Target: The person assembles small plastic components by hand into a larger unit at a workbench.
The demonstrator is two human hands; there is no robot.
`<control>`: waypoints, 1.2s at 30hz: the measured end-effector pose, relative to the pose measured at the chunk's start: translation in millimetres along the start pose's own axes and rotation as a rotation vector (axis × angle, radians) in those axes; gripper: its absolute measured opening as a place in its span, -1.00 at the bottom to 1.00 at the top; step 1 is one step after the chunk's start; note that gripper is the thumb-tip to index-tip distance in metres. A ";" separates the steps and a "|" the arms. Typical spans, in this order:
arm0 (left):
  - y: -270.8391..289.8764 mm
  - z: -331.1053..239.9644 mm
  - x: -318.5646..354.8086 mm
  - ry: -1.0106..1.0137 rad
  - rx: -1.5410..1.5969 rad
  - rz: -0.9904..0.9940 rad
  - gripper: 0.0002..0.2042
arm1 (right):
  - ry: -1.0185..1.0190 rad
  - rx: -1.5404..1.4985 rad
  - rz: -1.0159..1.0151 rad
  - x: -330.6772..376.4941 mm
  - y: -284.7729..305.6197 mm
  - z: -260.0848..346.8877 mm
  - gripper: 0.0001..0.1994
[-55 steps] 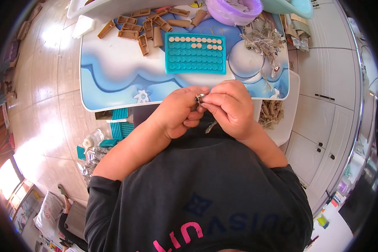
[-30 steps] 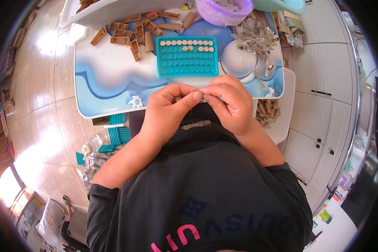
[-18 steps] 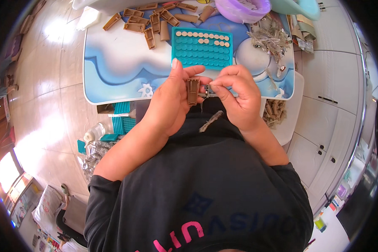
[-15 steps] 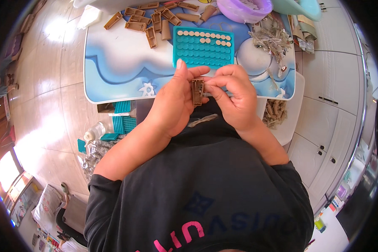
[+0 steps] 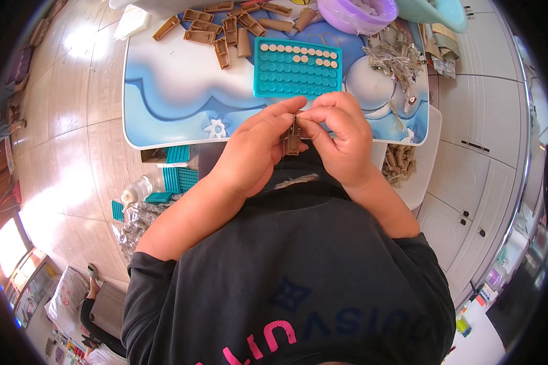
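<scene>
My left hand (image 5: 254, 143) is closed round a small brown plastic casing (image 5: 293, 146), held just off the table's near edge. Its thumb lies over the casing and hides part of the hollow side. At the casing's upper end, my right hand (image 5: 345, 141) pinches thumb against forefinger; whatever sits between those fingertips is too small to make out. Just beyond both hands lies a teal tray (image 5: 257, 70) with rows of round pockets. Pale round discs (image 5: 296, 50) fill its far row and part of the second.
More brown casings (image 5: 202, 26) lie heaped at the far left of the patterned table (image 5: 164, 125). A purple bowl (image 5: 356, 15) and tangled wired parts (image 5: 396, 55) are at far right. Below right, brown pieces (image 5: 399, 163) sit on a white surface; teal trays (image 5: 179, 179) are below left.
My left thumb has come down from its raised position onto the casing, which has turned so less of its hollow shows. My right hand keeps its pinch at nearly the same spot.
</scene>
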State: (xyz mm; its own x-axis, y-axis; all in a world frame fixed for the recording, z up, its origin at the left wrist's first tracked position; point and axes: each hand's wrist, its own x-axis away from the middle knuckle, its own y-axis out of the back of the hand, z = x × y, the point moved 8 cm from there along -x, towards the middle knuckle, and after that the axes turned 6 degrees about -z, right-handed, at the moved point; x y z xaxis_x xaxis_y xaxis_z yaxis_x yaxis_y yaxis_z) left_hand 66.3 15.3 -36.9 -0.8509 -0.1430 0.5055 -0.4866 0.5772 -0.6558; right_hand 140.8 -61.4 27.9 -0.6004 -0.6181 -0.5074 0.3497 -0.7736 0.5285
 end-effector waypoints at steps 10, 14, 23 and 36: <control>0.1 2.4 0.1 -0.011 -0.118 0.019 -0.63 | 0.011 -0.005 0.012 1.6 -0.2 1.5 -0.89; 2.4 -0.3 -1.3 -0.028 -0.125 -0.043 -0.66 | 0.002 -0.004 -0.062 4.5 4.7 0.0 -0.86; 4.9 -21.6 0.9 -0.305 -0.251 -0.171 -0.72 | 0.161 0.125 0.118 20.8 -11.0 25.1 -0.73; 5.3 -23.1 4.1 -0.320 -0.210 -0.165 -0.67 | -0.281 -0.279 0.130 27.2 -13.7 -0.9 -0.82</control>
State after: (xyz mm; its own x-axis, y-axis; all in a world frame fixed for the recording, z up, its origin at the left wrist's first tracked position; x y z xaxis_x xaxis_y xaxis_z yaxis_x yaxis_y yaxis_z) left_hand 64.8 36.3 -25.4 -0.7998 -0.4709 0.3723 -0.5986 0.6723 -0.4356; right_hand 120.3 -67.7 6.2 -0.6977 -0.6809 -0.2225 0.5941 -0.7236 0.3514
